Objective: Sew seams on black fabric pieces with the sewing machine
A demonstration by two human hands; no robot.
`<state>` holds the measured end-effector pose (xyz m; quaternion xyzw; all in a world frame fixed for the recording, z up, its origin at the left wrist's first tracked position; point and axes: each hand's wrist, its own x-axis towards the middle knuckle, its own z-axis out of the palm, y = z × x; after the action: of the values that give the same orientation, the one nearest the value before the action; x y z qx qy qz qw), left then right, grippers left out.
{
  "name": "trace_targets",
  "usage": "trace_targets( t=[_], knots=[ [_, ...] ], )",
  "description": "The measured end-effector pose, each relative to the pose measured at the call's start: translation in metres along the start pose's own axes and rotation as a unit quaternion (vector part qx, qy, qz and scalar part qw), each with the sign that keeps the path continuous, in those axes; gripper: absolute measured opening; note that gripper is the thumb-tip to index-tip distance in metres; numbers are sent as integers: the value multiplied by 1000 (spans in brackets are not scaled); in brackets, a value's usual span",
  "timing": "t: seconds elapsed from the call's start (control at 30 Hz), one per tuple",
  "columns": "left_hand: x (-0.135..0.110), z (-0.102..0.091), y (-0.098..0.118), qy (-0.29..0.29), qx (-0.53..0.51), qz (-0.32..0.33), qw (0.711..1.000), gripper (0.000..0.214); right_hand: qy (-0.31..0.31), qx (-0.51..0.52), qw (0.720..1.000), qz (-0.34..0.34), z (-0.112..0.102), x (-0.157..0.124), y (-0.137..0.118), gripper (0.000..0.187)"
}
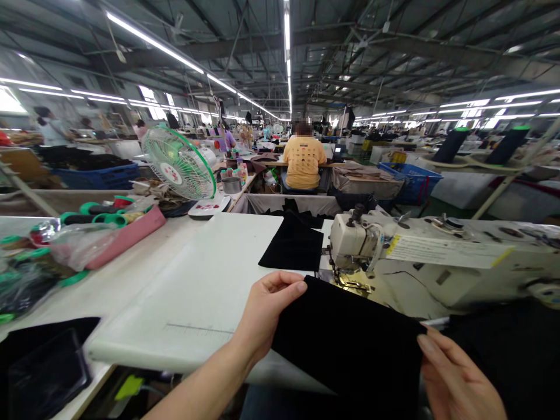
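A piece of black fabric (350, 338) is stretched between my two hands in front of the sewing machine (356, 242). My left hand (273, 306) pinches its upper left corner between thumb and fingers. At the right, my right hand (452, 367) grips the upper right corner, thumb on top. The upper edge slopes down from left to right, just in front of the lit needle area. Another black fabric piece (293, 242) lies flat behind, left of the machine head, touching the machine's left side. The lower part of the held fabric hangs past the table's front edge.
Left of the white table (196, 280) are a green-rimmed fan (179, 163), a pink box (126, 236) and several thread spools. A dark phone-like slab (48, 373) lies lower left. More black fabric (507, 356) sits at the right. A person in yellow (303, 160) sits ahead.
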<state>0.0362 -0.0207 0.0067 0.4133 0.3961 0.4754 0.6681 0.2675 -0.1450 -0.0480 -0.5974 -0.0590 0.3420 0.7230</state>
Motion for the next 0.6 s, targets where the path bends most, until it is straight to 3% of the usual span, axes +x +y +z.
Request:
trace_targets(
  t=[0.3, 0.6],
  knots=[
    [2, 0, -1, 9, 18, 28, 999, 23, -28, -9, 1000, 1, -2, 7, 3, 53],
    [10, -5, 1, 61, -1, 31, 998, 37, -72, -10, 985, -153, 15, -4, 1, 30]
  ],
)
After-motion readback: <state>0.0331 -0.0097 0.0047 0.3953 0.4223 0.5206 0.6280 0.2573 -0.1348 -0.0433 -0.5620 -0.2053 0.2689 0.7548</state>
